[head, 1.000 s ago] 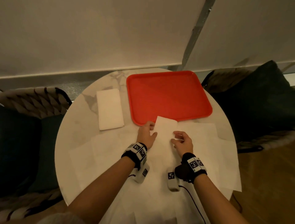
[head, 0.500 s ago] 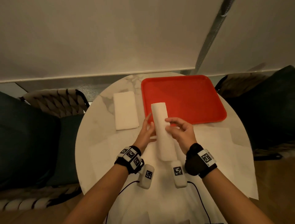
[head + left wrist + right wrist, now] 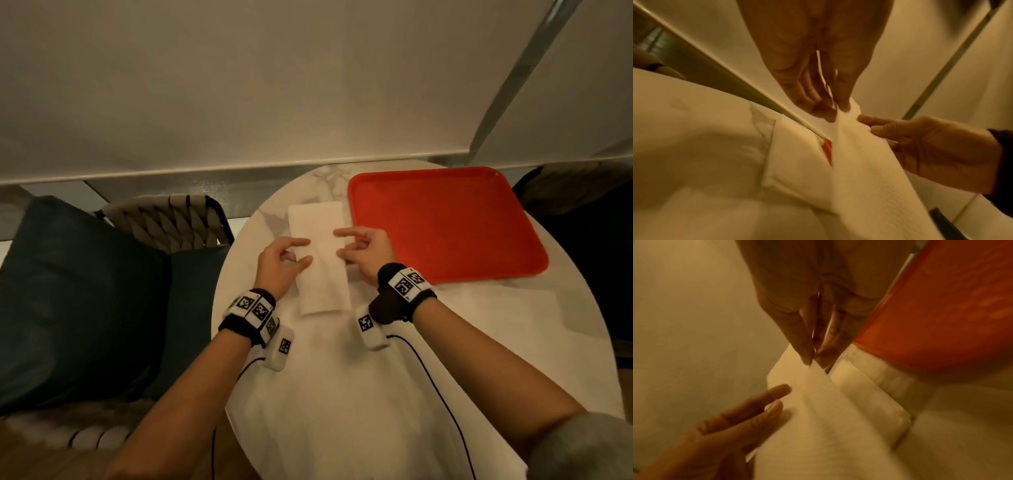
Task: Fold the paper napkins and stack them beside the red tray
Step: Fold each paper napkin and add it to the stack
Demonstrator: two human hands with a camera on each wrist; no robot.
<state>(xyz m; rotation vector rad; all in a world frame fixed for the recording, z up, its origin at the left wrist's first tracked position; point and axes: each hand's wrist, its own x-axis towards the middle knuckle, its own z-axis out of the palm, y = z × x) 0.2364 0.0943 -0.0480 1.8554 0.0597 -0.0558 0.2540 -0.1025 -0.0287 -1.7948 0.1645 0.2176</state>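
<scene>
Unfolded sheets (image 3: 342, 394) cover the table (image 3: 239, 274) at 6 o'clock, under both forearms. Left hand (image 3: 279, 263) pinches the folded napkin (image 3: 322, 274) on its left edge, thumb and index on the paper. Right hand (image 3: 364, 255) pinches the right edge, other fingers curled. Napkin is held over the stack (image 3: 315, 216) at 12 o'clock from the hands, overlapping its near part; wrist views show it lifted clear of the stack. Stack lies flat just beside the tray (image 3: 445, 222), at the tray's 9 o'clock. Chair (image 3: 164, 219) at 10 o'clock off the table.
</scene>
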